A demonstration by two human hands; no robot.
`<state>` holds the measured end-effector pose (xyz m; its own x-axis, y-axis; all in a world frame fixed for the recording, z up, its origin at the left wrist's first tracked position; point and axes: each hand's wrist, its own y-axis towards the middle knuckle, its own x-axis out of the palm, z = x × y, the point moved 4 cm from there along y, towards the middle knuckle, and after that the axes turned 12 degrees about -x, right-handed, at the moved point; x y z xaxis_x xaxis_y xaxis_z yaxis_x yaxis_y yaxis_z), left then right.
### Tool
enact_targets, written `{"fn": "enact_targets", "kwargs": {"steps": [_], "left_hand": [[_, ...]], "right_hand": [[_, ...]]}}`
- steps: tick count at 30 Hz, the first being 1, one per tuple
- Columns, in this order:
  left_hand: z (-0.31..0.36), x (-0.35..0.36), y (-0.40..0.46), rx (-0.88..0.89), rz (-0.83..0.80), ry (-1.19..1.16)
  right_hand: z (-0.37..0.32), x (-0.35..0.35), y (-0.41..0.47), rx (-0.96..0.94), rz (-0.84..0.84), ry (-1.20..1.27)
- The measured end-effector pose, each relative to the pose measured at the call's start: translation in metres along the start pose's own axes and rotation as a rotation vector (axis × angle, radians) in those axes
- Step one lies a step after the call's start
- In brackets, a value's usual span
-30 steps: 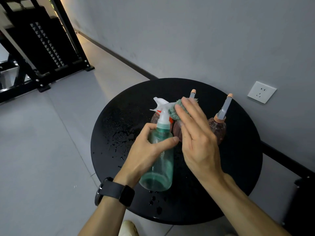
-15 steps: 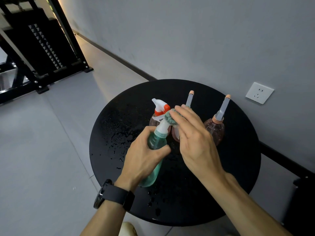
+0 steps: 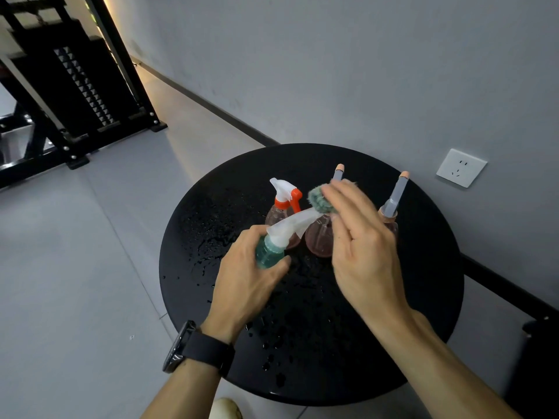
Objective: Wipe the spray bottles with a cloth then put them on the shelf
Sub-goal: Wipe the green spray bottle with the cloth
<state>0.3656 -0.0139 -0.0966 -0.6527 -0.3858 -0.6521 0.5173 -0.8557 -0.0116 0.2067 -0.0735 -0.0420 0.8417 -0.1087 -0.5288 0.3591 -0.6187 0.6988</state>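
A round black table, wet with scattered droplets, is set against a grey wall. A black shelf frame is seen at upper left, well apart from the table. The left hand is wrapped around a green spray bottle, which is held tilted above the tabletop, white nozzle pointing right. The right hand is closed on a green cloth, pressed against that nozzle. Three pinkish bottles are standing behind: one with an orange trigger, two with grey tubes. A black watch is worn on the left wrist.
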Motion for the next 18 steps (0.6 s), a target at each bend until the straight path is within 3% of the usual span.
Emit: {"fn": "enact_targets", "kwargs": {"steps": [7,18], "left_hand": [[0.007,0.003,-0.002,0.121,0.029,0.004],[0.006,-0.009,-0.003,0.042,0.142,0.005]], "right_hand": [[-0.036,0.028,-0.014,-0.255,-0.206,0.103],[-0.011,0.019,-0.009,-0.119,-0.119,0.047]]}}
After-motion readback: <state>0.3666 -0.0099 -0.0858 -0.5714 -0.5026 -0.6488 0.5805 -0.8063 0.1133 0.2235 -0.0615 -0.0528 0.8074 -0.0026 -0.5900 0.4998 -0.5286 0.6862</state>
